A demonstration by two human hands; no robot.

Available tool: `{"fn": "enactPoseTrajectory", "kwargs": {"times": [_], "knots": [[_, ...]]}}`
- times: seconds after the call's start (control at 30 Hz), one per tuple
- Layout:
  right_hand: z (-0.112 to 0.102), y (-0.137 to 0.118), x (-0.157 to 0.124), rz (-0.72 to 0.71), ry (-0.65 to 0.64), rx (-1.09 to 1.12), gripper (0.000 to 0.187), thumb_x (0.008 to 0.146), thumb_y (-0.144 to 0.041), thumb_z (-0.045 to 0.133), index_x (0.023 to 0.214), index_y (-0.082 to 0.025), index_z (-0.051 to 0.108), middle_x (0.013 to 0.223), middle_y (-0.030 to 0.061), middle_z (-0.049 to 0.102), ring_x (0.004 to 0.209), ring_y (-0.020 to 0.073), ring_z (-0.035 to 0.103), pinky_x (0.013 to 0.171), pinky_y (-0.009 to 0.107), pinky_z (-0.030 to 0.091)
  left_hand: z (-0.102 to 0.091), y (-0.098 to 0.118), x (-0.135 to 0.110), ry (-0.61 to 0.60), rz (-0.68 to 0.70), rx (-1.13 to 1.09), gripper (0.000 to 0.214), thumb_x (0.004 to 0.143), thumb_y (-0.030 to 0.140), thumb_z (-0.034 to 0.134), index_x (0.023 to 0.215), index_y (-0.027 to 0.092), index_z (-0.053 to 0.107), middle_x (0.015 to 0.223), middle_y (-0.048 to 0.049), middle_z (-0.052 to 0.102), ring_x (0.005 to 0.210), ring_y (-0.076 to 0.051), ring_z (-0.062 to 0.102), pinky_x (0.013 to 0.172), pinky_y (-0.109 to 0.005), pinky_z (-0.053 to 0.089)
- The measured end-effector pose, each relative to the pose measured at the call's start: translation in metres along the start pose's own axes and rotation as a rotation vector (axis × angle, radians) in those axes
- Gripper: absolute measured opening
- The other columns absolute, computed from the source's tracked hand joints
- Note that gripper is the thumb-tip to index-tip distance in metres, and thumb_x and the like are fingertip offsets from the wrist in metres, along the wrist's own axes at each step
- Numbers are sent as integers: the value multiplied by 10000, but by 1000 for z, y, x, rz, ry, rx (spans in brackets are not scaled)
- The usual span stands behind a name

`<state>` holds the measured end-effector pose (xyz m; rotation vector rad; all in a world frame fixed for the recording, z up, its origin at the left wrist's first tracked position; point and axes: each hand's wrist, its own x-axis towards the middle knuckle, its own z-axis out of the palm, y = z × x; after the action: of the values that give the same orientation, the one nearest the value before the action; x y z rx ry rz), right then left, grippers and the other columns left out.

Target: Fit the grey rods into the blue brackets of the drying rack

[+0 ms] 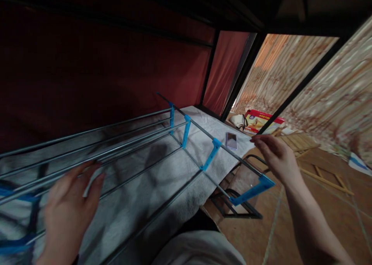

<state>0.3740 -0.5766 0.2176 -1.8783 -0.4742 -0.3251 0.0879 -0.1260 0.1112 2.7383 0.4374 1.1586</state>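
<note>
A rack of grey metal tubes [157, 166] with blue plastic connectors [210, 154] lies across a pale sheet on a bed. My left hand [71, 203] is over the rack's left part, its fingers bent at the upper tubes and the thumb held apart from them; whether the fingertips press on a tube is unclear. To the right, beyond the bed's edge, my right hand [274, 152] is raised clear of the rack. Its thumb and fingers are pinched together, and anything between them is too small to make out.
A phone-like object [231, 140] lies on the sheet [200, 119] behind the rack. Dark bed posts [244, 77] and red cloth [101, 83] close in the back. A black-framed chair [247, 179], a red-yellow box [261, 121] and wooden pieces [325, 176] are on the right.
</note>
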Motion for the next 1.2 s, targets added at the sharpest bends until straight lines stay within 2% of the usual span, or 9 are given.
{"fn": "enactPoseTrajectory", "kwargs": {"times": [0.07,0.17,0.37,0.47,0.63,0.73,0.83,1.07,1.2], "knots": [[7,25,23,117,-169,76,375,756,-565,902,903,-231,814,906,44,806,829,197,713,777,298,593,15,16,12,-13,83,32,446,1034,360,518,1477,367,569,1388,-96,698,1207,-384,666,1036,-564,498],[36,49,41,377,-446,232,477,741,-635,886,898,-190,812,917,84,812,806,203,736,749,315,619,29,31,25,-50,83,-43,298,1049,391,542,1258,258,707,1314,-103,748,1164,-337,707,1044,-516,525],[69,50,35,599,-760,278,442,914,-619,752,903,-177,755,833,69,780,710,172,725,659,287,633,65,72,49,-160,-487,-696,509,936,684,606,1039,224,795,1115,-89,816,1110,-302,742,1037,-465,563],[60,41,31,655,-791,243,419,975,-594,676,985,-178,723,768,41,748,620,150,690,575,260,614,101,111,67,-191,-752,-1117,621,818,748,718,1067,183,785,1136,-125,807,1099,-306,743,1041,-470,557],[49,31,20,684,-832,291,410,938,-573,702,1056,-180,695,646,-4,669,473,114,584,420,200,496,157,188,104,-362,-846,-1471,553,814,658,803,1064,167,760,1165,-157,777,1178,-299,710,1121,-475,478],[51,29,15,685,-813,373,455,867,-598,762,1031,-179,687,531,-74,533,357,63,400,322,162,301,174,231,123,-474,-927,-1710,410,910,560,766,1020,167,725,1098,-145,776,1135,-263,726,1117,-430,481],[55,30,13,709,-811,446,465,827,-600,790,996,-183,675,491,-107,450,337,51,317,316,166,246,180,262,133,-551,-936,-1927,265,982,432,711,1013,172,670,1020,-121,777,1041,-225,747,1012,-371,539],[59,35,9,755,-775,573,453,808,-564,824,998,-188,661,508,-121,411,338,47,282,307,171,222,184,287,134,-535,-948,-2009,160,976,310,708,983,185,608,860,-68,751,820,-193,735,687,-267,530],[61,38,5,772,-782,651,446,801,-550,844,986,-189,658,509,-134,369,341,40,252,304,162,215,187,288,133,-499,-940,-2027,198,950,312,741,920,185,592,818,-44,720,768,-178,702,657,-257,501]]}}
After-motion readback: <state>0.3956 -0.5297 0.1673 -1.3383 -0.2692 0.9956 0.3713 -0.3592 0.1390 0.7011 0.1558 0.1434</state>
